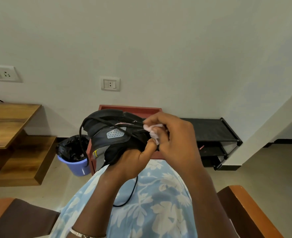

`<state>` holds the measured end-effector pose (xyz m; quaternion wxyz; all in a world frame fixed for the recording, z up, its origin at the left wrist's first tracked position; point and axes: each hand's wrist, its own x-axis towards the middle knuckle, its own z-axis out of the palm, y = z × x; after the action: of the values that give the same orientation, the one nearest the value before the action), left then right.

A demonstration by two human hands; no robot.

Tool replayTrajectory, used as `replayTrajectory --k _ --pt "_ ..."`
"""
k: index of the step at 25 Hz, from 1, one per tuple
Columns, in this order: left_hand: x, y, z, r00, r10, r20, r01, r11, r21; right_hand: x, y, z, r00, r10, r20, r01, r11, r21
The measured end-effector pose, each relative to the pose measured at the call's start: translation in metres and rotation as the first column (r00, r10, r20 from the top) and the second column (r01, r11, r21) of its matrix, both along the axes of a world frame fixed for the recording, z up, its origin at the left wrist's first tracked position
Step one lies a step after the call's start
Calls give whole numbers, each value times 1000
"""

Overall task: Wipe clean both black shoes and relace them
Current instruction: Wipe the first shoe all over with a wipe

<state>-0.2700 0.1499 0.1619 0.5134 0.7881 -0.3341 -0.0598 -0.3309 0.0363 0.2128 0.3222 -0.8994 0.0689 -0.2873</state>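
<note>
Soft, even indoor light, faint shadows, wide-angle bending at edges, slight overall softness.

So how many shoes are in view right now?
1: a black shoe held by the left hand over the lap, while the right hand holds a cloth against it. The second may be hidden or out of frame.

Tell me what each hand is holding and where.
Left hand grips the black shoe from underneath; right hand pinches a pink cloth against its upper.
</note>
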Motion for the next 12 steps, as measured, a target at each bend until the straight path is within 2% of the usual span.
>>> replayTrajectory --k 2,4,6,9,10,12 --pt "0 -1 0 999 -15 41 13 999 37 -2 8 7 983 180 37 -182 983 32" --pt "0 0 0 998 -12 66 11 1000 13 -3 4 9 970 238 47 -241 969 59" --pt "0 3 1 998 27 56 -27 1000 -4 -4 -10 6 989 145 12 -145 989 42" --pt "-2 4 3 999 44 -19 -45 999 -18 -5 -22 1 989 -97 -114 88 993 -83" --pt "-1 3 3 999 50 10 -50 999 -7 -5 -19 1 985 -110 -133 94 988 -122" --pt "1 1 1 998 16 55 -18 1000 23 -3 -6 4 995 18 -96 -27 995 -100"
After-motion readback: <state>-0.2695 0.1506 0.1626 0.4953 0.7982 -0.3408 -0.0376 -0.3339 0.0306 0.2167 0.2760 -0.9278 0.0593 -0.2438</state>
